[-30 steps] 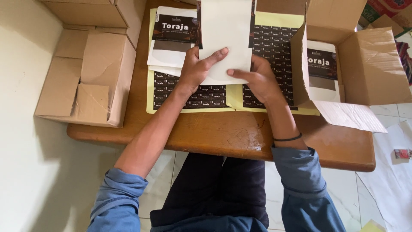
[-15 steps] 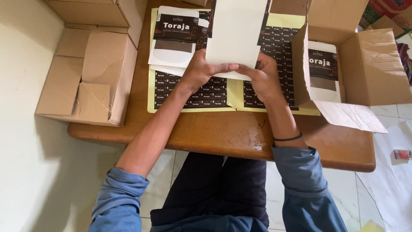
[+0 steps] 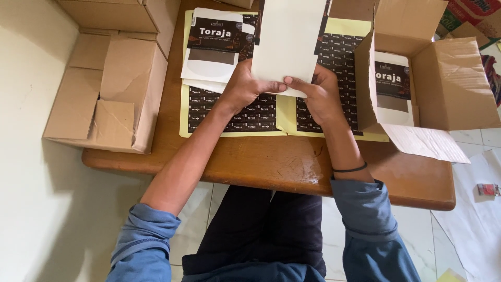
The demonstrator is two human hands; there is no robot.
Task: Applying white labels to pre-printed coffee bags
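Observation:
Both my hands hold a plain white paper pouch (image 3: 289,42) by its lower edge, upright over the wooden table (image 3: 271,167). My left hand (image 3: 244,86) grips its bottom left corner, and my right hand (image 3: 318,91) pinches the bottom right with thumb and fingers. Under the pouch lie yellow sheets of small dark stickers (image 3: 235,112). A stack of white pouches with dark labels (image 3: 216,47) rests to the left of the held pouch.
An open cardboard box (image 3: 443,78) at the right holds more labelled pouches (image 3: 392,86). Closed and flattened cardboard boxes (image 3: 109,89) stand at the left against the table. White paper (image 3: 472,219) lies on the tiled floor at the right.
The white pouch has been raised and turned more upright. Both hands have slid to its bottom edge and closed together there.

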